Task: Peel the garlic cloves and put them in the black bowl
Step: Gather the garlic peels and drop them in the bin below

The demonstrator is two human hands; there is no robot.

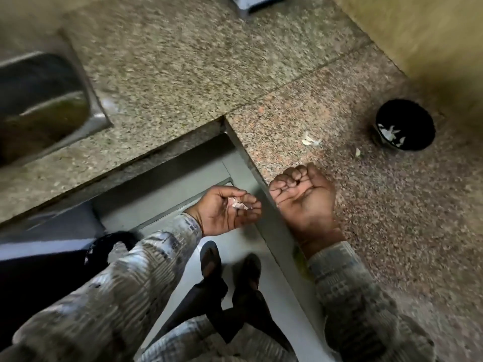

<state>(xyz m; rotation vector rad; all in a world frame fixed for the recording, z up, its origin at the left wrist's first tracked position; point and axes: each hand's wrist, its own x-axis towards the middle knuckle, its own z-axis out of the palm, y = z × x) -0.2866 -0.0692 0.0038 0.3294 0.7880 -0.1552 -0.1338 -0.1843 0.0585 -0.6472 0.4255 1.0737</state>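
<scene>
Fingers [252, 205] of left hand [224, 210] pinching garlic skin [239, 205], holds scraps off worktop [366, 205]; clenches right hand [303, 197], contents unseen.

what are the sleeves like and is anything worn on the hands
The left sleeve and right sleeve are long, in pale grey-white fabric with a dark broken check print, ending at the wrists. The left hand and right hand are bare, no gloves.

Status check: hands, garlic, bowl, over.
Left hand holds garlic. Right hand fisted at counter edge. Bowl beyond, white bits inside. Scraps on counter between.
</scene>
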